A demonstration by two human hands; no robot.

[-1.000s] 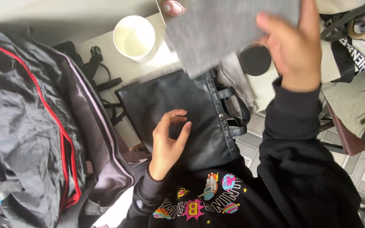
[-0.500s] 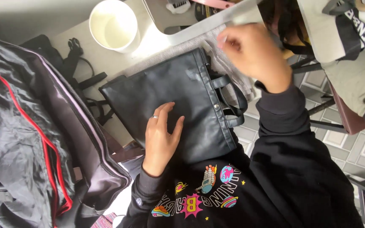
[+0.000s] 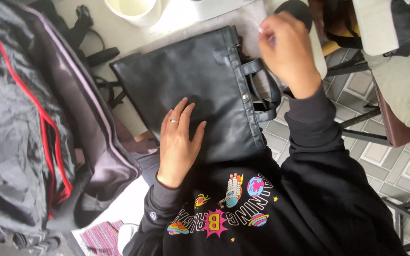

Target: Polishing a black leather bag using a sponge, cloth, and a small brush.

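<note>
The flat black leather tote bag [image 3: 195,90] lies on the white table [image 3: 176,23], its mouth and strap handles toward the right hand [image 3: 288,52]. That hand is curled by the opening; whether it pinches anything cannot be told. The left hand [image 3: 179,142] rests open and flat on the smooth, slightly creased bag, holding nothing.

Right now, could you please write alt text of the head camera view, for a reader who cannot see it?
A person's left hand lies flat on a black leather bag on a white table, while the right hand is raised above the bag's handles. A dark bag with red piping lies to the left, a white cup beyond.
</note>
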